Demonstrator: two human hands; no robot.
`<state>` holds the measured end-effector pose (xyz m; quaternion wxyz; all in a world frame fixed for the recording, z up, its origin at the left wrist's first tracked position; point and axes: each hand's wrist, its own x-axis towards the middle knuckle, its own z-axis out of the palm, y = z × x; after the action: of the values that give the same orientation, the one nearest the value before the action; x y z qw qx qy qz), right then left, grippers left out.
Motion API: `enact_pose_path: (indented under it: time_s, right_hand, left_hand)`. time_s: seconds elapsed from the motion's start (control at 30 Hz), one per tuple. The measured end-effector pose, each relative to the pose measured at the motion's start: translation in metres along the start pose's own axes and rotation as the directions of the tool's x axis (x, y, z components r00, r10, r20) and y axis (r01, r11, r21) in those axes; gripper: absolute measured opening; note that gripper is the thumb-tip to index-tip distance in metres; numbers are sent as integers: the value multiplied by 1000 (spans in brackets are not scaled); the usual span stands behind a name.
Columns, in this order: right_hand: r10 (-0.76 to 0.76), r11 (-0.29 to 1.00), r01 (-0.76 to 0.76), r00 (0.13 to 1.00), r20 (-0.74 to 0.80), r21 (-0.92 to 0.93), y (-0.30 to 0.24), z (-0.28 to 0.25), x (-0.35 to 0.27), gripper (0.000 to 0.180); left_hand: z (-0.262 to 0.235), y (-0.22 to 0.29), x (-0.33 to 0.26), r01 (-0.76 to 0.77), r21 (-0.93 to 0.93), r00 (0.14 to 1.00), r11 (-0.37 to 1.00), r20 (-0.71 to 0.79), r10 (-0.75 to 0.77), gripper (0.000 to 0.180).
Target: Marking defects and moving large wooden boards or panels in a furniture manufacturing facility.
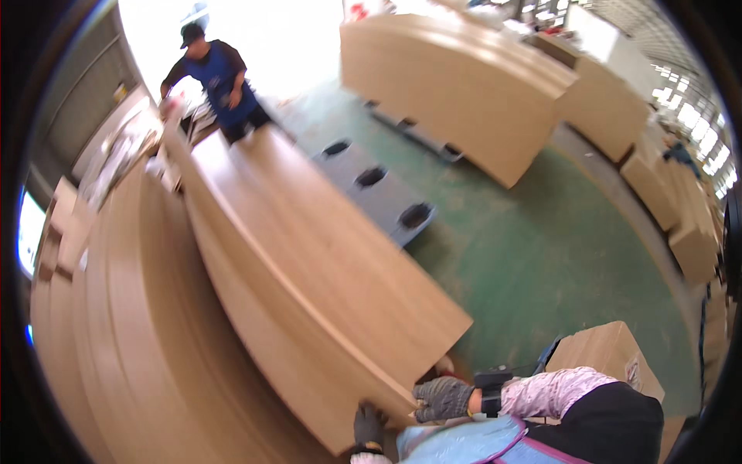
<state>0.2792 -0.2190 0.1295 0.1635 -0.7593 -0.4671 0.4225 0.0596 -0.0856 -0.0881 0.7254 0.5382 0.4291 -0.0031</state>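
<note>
at lower centre, right hand (pixel 444 398) has fingers clamped on panel (pixel 286 340); left hand (pixel 369 425), cannot tell; uneven grip could drop it.

Long, thin, wood-toned board (pixel 286 340), smooth and pale brown, tilted on edge; far end toward ten o'clock, near end at six, broad face toward eight.

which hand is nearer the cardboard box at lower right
The right. The gloved right hand is left of the cardboard box, at the near end of the wood-grain panel; the gloved left hand is farther left, at that same end.
</note>
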Motion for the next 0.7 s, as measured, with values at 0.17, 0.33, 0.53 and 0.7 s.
enact_pose_path:
  time_s: [0.17, 0.33, 0.53, 0.7]
  right_hand:
    - [-406, 901, 393, 913, 39, 184, -54, 41, 17, 52]
    - [-488, 821, 382, 855, 175, 424, -85, 111, 75, 40]
    - [-260, 872, 108, 929, 264, 478, -57, 206, 113, 41]
    - [-281, 950, 250, 945, 165, 186, 26, 286, 118, 33]
  left_hand:
    - [-9, 115, -82, -29, -43, 959, 999, -281, 16, 39]
    - [-62, 115, -160, -215, 117, 849, 970, -469, 244, 32]
    - [-120, 105, -196, 53, 308, 771, 950, -617, 157, 32]
    - [-159, 106, -165, -72, 410, 803, 909, -516, 296, 33]
